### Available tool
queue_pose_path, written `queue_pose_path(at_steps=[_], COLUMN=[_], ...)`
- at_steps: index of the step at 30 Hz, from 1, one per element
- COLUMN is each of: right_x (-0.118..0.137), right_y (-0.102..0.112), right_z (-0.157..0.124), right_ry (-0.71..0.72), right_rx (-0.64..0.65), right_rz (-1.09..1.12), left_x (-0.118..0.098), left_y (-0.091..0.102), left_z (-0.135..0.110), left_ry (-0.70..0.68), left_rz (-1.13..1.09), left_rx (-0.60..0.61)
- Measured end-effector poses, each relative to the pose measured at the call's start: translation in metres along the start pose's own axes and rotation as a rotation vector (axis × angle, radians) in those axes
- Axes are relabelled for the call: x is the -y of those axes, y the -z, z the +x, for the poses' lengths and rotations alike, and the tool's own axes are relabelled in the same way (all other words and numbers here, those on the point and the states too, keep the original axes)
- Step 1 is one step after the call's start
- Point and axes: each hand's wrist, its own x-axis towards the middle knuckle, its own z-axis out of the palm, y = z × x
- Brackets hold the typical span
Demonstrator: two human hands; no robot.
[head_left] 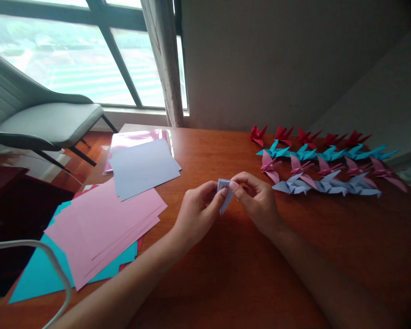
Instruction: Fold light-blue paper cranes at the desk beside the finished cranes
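With twelve o'clock pointing away from the person, a small folded paper (227,201) sits between the two hands, over the middle of the wooden surface (198,155). It lies between two and three o'clock from the left hand (199,208) and near nine o'clock from the right hand (258,201). Its long axis slants from about one o'clock down to seven. Neither hand is nearer: both touch it. The left grip pinches the paper, thumb laid across its near face; the right grip nips the upper corner, at the one o'clock end, between thumb and fingertips. Whether the lower tip meets the surface I cannot tell. From the paper, pale folded birds (294,185) stand toward three o'clock, pale sheets (145,169) lie between nine and ten, and pink sheets (106,224) between eight and nine.
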Motion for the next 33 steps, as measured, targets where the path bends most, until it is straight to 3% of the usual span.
queue_pose_path(at_steps=[7, 16, 33], right_x=[0.0005, -0.0043, -0.0042], right_y=[-0.0011, 0.0005, -0.001], right_z=[0.0008, 0.0008, -0.0004], right_ry=[0.041, -0.007, -0.05], right_rx=[0.01, 0.017, 0.021], right_rz=[-0.051, 0.038, 0.059], left_x=[0.0006, -0.0031, -0.003], left_y=[0.0067, 0.0071, 0.0051], left_z=[0.0096, 0.009, 0.0058], left_ry=[0.059, 0.059, 0.102], left_rz=[-0.217, -0.221, -0.251], left_rx=[-0.085, -0.139, -0.113])
